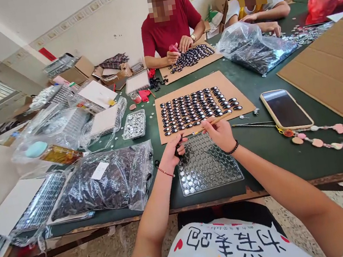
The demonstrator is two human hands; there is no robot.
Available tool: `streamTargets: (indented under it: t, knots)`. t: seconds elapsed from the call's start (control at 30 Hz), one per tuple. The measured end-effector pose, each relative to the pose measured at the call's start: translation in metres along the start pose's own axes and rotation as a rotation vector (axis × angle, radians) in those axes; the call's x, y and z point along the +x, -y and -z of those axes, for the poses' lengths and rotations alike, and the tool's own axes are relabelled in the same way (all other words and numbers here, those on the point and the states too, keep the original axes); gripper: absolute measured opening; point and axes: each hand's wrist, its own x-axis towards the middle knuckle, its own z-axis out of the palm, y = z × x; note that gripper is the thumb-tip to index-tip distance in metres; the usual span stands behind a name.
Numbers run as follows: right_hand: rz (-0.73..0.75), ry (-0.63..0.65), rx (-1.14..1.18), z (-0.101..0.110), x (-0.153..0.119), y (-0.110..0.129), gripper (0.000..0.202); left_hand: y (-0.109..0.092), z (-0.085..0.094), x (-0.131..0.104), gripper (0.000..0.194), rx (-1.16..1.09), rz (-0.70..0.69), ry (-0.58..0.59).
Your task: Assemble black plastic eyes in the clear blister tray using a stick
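Note:
My left hand point(171, 154) is closed around several small black pieces point(180, 150), with one pinched at the fingertips. In my right hand point(220, 134) is a thin wooden stick point(223, 117), its tip pointing left toward the black piece. Both hands are above the near part of a clear plastic tray point(212, 182) with rows of round hollows. Just beyond them, a cardboard sheet point(172, 137) carries rows of small black oval pieces with white, shiny centres point(192, 109). What sits on the stick's tip is too small to make out.
To the left lie a plastic bag of black pieces point(87, 188) and a small clear box of silvery discs point(134, 124). Tweezers point(253, 124), a phone point(286, 108) and a bead strap point(339, 129) lie right. Two people sit across, one handling black pieces on another cardboard sheet point(207, 65).

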Motion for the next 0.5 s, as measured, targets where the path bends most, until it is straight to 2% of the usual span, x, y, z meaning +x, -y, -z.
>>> streamTargets:
  t: [0.07,0.3,0.5]
  knots:
    - [-0.008,0.006,-0.002,0.000,-0.001,0.002,0.034,0.002,-0.002,0.000,0.026,0.124,-0.033,0.007]
    - [-0.008,0.026,-0.001,-0.002,-0.005,0.003,0.035,0.012,-0.009,-0.002,0.028,0.516,-0.119,-0.088]
    - [0.084,0.086,-0.114,-0.003,-0.010,0.000,0.035,0.017,-0.014,-0.006,0.023,0.738,-0.229,-0.098]
